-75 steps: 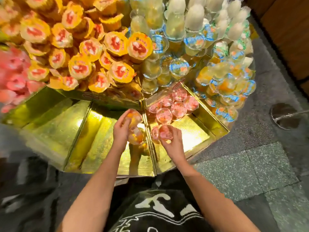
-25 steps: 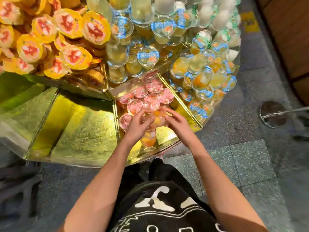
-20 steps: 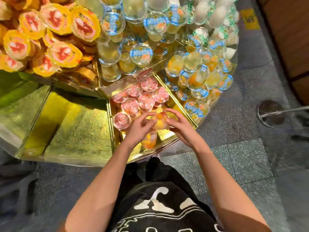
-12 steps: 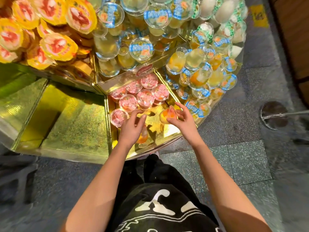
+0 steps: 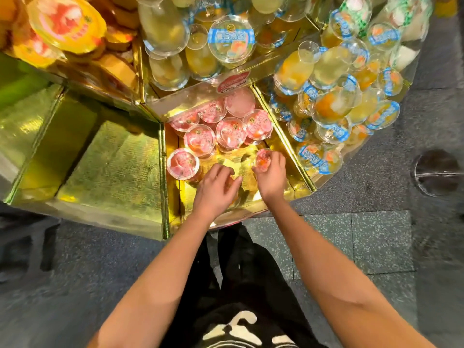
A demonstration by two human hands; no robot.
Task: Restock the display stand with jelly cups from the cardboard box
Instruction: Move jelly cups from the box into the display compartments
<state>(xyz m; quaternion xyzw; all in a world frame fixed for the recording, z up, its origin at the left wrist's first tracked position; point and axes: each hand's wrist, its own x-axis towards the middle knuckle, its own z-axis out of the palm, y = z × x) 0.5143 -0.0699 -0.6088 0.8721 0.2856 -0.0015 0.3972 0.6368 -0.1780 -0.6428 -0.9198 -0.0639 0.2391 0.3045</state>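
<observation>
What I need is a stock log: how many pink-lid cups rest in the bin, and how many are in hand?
Pink cups resting in the bin: 7
Pink cup in the right hand: 1
Total: 8
What the left hand covers is hidden, so uncounted.

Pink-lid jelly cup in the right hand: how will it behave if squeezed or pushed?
Probably light and a bit squashy: the jelly cup is clear plastic, pinched in the right hand. Likely slippery: glossy walls, glossy gold tray. Round, so it may roll if tipped, like the blue-lid cups lying sideways.
</observation>
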